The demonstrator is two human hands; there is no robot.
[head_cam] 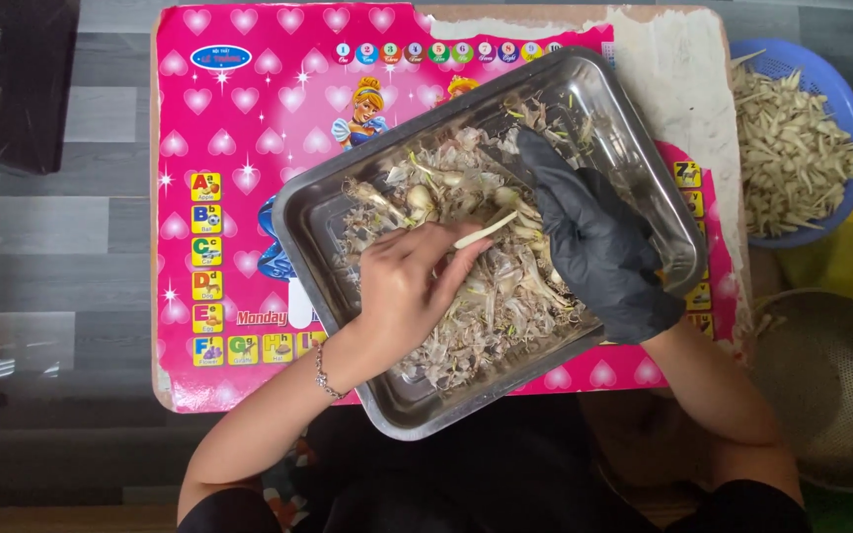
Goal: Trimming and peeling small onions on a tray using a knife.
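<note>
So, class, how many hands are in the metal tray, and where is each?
2. The bare left hand is at the tray's middle, pinching a pale stalk. The black-gloved right hand rests on the peelings at the right. None seems hidden.

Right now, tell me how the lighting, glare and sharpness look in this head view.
Head view: soft, even light, with only faint shadows under the hands; pale glare along the metal tray rim and bare floor; the left hand holding a pale stalk and the black-gloved right hand are fairly sharp; the blue basket at the right edge looks slightly softer.
</note>
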